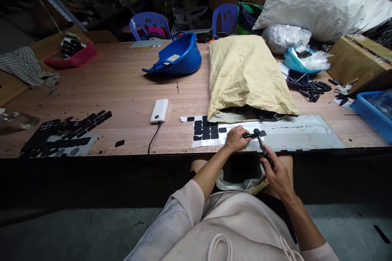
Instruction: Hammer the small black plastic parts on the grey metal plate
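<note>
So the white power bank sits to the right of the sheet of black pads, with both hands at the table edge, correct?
Not quite. In the head view the white power bank lies to the left of the sheet of black pads. The left hand and right hand are at the table edge.

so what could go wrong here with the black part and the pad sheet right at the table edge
1. The black part is held by the left hand and right hand over the table edge; a slip could drop it into the lap.
2. The left hand rests on the pad sheet and might drag it or peel pads loose.
</note>
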